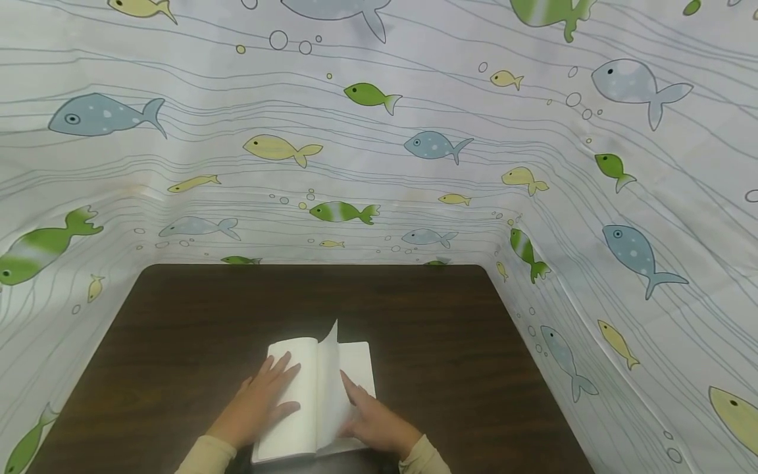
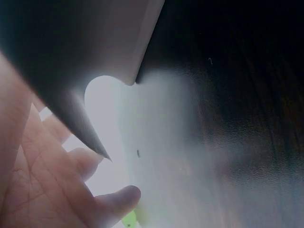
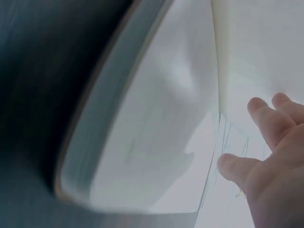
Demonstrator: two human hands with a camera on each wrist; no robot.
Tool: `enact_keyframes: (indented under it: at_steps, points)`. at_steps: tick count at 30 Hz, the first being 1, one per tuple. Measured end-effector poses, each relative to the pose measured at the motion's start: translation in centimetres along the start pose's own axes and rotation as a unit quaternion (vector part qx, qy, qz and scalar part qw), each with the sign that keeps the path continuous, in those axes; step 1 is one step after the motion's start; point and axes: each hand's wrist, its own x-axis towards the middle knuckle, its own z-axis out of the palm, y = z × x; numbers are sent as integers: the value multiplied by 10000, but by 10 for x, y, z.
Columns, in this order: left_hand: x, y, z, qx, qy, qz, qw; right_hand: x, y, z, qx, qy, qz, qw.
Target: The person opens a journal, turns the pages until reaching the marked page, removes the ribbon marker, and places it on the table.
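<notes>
A notebook with blank white pages (image 1: 303, 388) lies spread on the dark table. My left hand (image 1: 257, 403) rests on its left-hand page, fingers spread. One leaf (image 1: 331, 388) stands up near the middle of the notebook. Beside that leaf, on its right, is my right hand (image 1: 380, 421), thumb and fingers apart and its fingertips by the leaf. In the right wrist view the right hand's thumb and fingers (image 3: 259, 107) are stretched out by a page, and nothing is pinched between them. The left wrist view shows the left palm (image 2: 47, 175) beside a dark, shadowed edge of the notebook.
The dark wood-grain tabletop (image 1: 444, 349) surrounds the notebook. A white sheet printed with fish (image 1: 367, 158) rises along the back and both sides of the table.
</notes>
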Motion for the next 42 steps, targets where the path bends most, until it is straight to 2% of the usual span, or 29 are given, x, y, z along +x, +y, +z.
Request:
enact_keyframes:
  at_steps: [7,12,17,19,23,27,29,32,34,36,37,39,42]
  points:
    - [-1,-2,1,-46,114,127,9998,2,-10,10,-158,-332,289,9989]
    - [-1,-1,1,-73,142,127,9998,6,-10,15,-367,-490,20,9981]
    - [0,-1,-1,-162,508,319,9981,7,-12,18,-791,-615,-226,9947]
    - [2,-2,-1,-307,629,283,9971,7,-13,20,-890,-669,-320,9933]
    - [3,-2,-3,-793,733,13,9942,7,-14,25,-1274,-751,-420,9881]
    - [5,-2,-5,-1452,849,-235,9855,7,-16,27,-1500,-725,-463,9849]
    - [5,-1,-7,-1996,931,-290,9750,7,-16,28,-1584,-689,-533,9835]
    - [5,-2,-10,-2760,1011,-346,9552,6,-17,28,-1716,-668,-612,9810]
    - [6,-3,-10,-2959,995,-242,9497,7,-17,28,-1789,-709,-575,9796]
    - [6,-4,-9,-2798,897,-178,9557,7,-17,29,-1818,-787,-519,9788]
    - [6,-4,-8,-2613,814,-136,9617,8,-17,29,-1830,-827,-503,9783]
    - [6,-5,-5,-2081,672,38,9758,7,-15,28,-1871,-887,-509,9770]
    - [4,-5,-1,-1435,567,315,9875,5,-11,27,-1916,-861,-628,9757]
